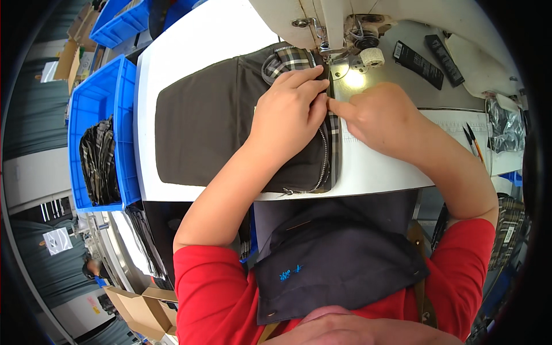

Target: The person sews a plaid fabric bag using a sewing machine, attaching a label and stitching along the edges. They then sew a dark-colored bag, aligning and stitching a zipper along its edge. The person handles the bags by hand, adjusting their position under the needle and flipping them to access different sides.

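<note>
A dark brown bag-like fabric piece [198, 115] lies on the white sewing table, with a metal zipper [325, 154] and plaid cloth [296, 57] along its right side. My left hand [287, 109] rests on top of it, fingers stretched flat toward the presser foot [328, 54]. At the piece's right edge, my right hand [376, 115] is closed, its index finger reaching to the fabric beside my left thumb. Its other fingers are curled, and what lies under them is hidden. The sewing machine [322, 26] stands just beyond both hands, its lamp lighting the needle plate.
A blue bin [126, 132] with folded plaid pieces [99, 161] stands at the table's left. Two black packets [422, 63] lie right of the machine. Pens [474, 141] and a plastic-wrapped packet [506, 126] are at the far right. An open cardboard box [138, 313] sits lower left.
</note>
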The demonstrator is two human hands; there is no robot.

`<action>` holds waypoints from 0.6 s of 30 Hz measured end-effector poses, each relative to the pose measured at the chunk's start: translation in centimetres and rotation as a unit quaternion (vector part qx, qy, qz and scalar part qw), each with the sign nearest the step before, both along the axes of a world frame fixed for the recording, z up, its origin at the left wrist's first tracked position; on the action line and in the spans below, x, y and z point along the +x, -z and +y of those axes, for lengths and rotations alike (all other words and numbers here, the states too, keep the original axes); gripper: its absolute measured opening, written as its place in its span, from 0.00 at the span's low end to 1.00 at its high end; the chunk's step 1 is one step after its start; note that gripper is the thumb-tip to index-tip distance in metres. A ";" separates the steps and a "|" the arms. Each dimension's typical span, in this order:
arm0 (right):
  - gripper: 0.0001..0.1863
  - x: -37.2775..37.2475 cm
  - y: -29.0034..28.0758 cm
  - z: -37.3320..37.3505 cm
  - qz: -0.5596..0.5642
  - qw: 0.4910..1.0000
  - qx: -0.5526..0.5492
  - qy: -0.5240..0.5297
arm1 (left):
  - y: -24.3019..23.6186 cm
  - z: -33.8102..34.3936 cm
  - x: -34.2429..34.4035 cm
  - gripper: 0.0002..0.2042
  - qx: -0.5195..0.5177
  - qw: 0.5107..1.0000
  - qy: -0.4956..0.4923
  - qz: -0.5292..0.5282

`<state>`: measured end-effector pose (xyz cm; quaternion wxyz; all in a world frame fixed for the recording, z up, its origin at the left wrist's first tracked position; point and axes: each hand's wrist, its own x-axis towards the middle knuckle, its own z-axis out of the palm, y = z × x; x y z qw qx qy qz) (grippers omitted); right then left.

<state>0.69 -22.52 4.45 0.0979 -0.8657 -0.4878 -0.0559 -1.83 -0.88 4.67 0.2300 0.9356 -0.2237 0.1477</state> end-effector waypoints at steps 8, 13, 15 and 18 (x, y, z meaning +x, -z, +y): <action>0.08 -2.3 -1.5 0.3 0.021 0.997 0.006 -0.071 | -2.0 3.0 -3.8 0.09 -0.048 0.997 0.055 0.034; 0.16 -2.7 -0.7 0.3 0.009 0.993 0.105 -0.058 | -2.3 6.5 -5.8 0.13 -0.034 0.991 0.022 0.126; 0.17 -1.8 -0.9 0.3 -0.028 0.993 0.114 -0.020 | -2.5 6.9 -6.3 0.13 -0.050 0.987 0.007 0.150; 0.12 -1.1 0.1 1.5 -0.186 0.961 0.206 -0.009 | -3.1 6.7 -6.9 0.05 -0.068 0.987 -0.006 0.147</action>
